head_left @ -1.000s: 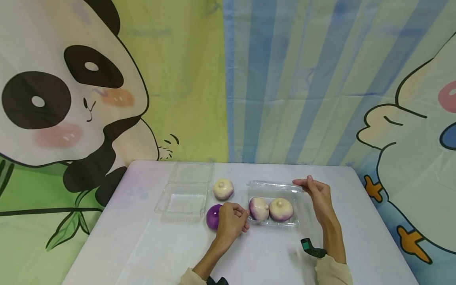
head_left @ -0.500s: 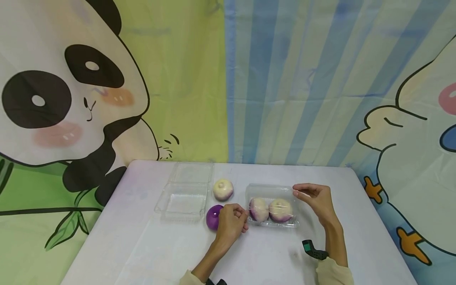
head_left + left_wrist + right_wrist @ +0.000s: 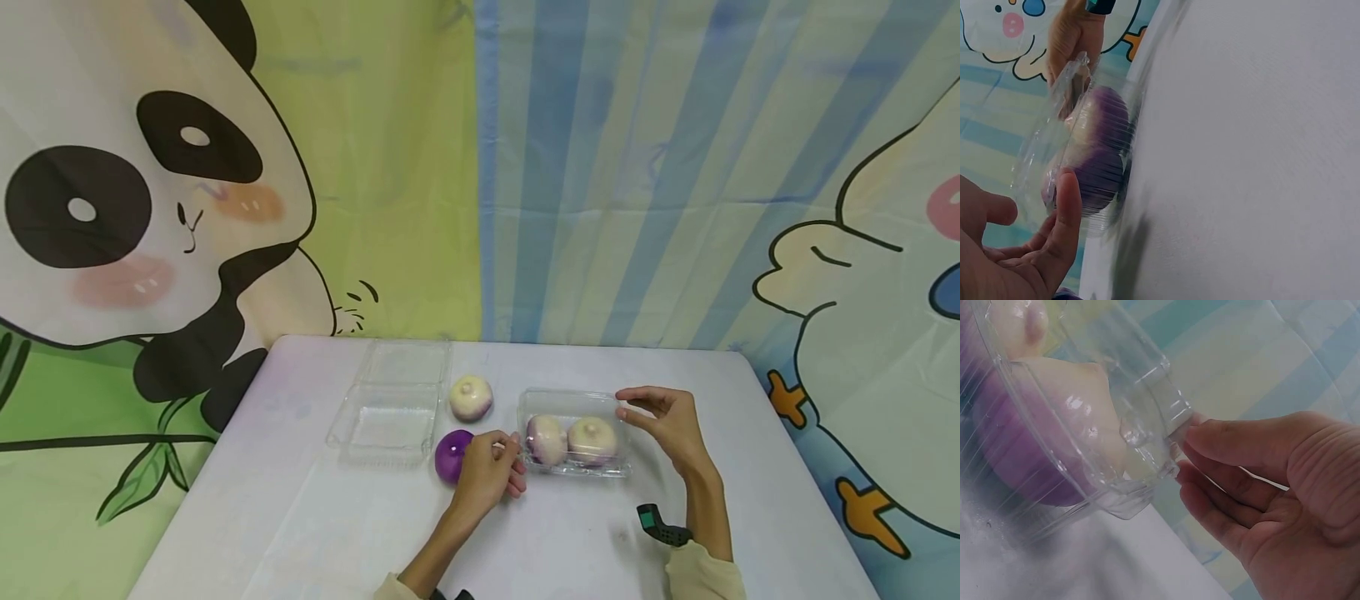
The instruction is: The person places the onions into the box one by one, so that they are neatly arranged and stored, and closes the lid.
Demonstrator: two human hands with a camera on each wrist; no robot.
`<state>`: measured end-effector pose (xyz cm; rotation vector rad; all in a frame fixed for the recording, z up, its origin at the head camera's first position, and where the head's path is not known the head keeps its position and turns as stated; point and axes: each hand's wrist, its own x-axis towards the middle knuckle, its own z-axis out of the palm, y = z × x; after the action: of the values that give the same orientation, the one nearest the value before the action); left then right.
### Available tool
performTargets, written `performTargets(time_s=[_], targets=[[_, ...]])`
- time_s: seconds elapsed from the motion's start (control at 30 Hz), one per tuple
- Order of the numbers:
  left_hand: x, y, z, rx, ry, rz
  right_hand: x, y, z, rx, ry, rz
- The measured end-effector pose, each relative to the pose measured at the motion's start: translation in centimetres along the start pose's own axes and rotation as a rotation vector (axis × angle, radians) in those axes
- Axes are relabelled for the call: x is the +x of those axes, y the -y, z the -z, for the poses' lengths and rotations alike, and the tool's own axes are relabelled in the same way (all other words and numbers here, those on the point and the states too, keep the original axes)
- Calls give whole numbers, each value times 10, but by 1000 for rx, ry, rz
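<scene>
A clear plastic clamshell box (image 3: 576,471) holds two purple-and-white, turnip-like vegetables (image 3: 592,442), seen through its lowered lid. My right hand (image 3: 667,423) pinches the box's right edge between thumb and fingers, shown close up in the right wrist view. At the opposite side of the box is my left hand (image 3: 487,471). Its thumb (image 3: 1002,209) stands apart from the fingers, and one fingertip (image 3: 1068,181) overlaps the box wall. Just left of that hand, partly hidden behind it, lies a shiny purple round vegetable (image 3: 450,454).
Another pale, purple-bottomed vegetable (image 3: 471,397) sits farther back on the white table (image 3: 300,517). To its left stands a second clear clamshell box (image 3: 390,429) with its lid folded back. A printed cloth (image 3: 555,208) hangs behind the table.
The lid of the right-hand box has come down over the two vegetables, with my right hand at its right edge. My left hand has barely moved, its fingers spreading slightly.
</scene>
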<state>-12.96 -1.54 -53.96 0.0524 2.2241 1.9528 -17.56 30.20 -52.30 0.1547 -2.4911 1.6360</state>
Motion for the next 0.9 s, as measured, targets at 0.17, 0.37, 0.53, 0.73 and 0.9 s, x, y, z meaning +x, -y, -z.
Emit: performTargets(time_s=[0.17, 0.37, 0.53, 0.73, 0.9], targets=[[-5, -3, 1, -63, 49, 51, -1, -1, 0, -1, 4, 8], [-8, -4, 3, -132, 81, 55, -1, -3, 0, 0, 9, 12], [-8, -2, 3, -140, 85, 45, 1, -3, 1, -5, 10, 27], [-8, -2, 3, -139, 81, 39, 1, -3, 3, 38, 19, 60], [-8, -2, 3, -145, 73, 40, -1, -1, 7, 50, 29, 71]])
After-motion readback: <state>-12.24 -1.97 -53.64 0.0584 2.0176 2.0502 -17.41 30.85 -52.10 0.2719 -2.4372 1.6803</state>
